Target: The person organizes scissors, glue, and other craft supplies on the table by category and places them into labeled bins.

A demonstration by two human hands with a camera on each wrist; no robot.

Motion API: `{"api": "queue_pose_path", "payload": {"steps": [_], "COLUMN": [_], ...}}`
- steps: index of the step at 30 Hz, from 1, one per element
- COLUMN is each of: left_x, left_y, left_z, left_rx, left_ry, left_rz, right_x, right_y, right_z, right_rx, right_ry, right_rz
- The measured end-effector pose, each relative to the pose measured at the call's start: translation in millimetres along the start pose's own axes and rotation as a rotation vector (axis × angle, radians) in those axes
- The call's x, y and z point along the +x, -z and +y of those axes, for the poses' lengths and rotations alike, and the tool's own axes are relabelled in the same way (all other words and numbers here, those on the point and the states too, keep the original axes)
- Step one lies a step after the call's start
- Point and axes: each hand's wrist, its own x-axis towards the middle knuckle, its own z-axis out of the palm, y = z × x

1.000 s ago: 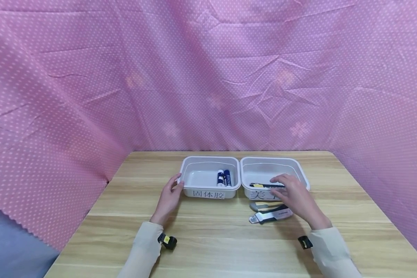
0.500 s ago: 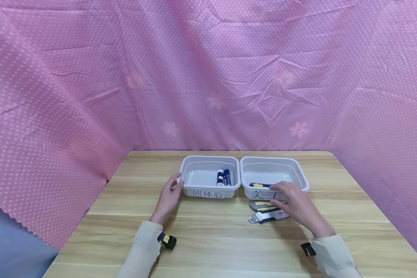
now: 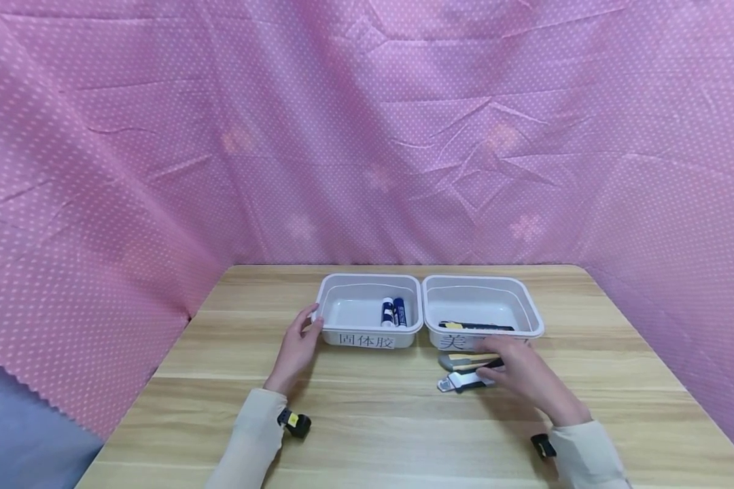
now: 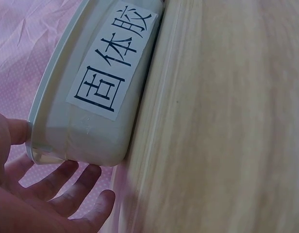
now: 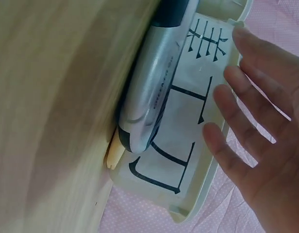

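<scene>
My left hand (image 3: 295,348) holds the front left corner of the left white plastic box (image 3: 367,277), thumb on its rim and fingers against the end wall. Two blue-and-white glue sticks (image 3: 388,312) lie inside. My right hand (image 3: 522,373) is in front of the right white box (image 3: 483,278), its fingers spread and apart from the silver-and-black utility knife (image 5: 152,73) in the right wrist view. Beside that knife, nearer the box, is a yellow-and-grey utility knife (image 3: 455,362), partly hidden. A black-and-yellow utility knife (image 3: 465,326) lies in the right box.
The boxes stand side by side on a wood-grain table (image 3: 367,435). Each has a paper label (image 4: 113,60) with black characters on its front. A pink dotted curtain (image 3: 367,136) hangs behind and at both sides.
My right hand has come away from the knife in the right box, moving down and toward me to the knives on the table. My left hand stays put.
</scene>
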Motion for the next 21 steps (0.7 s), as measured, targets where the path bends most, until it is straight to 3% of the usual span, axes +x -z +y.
{"api": "queue_pose_path", "payload": {"steps": [21], "left_x": [-1.1], "left_y": [-0.4], "left_z": [-1.0], "left_rx": [0.013], "left_ry": [0.004], "left_rz": [-0.001], "right_x": [-7.9], "right_y": [-4.0], "right_z": [0.4], "right_rx": [-0.036], "right_ry": [0.022], "right_rz": [-0.090]}}
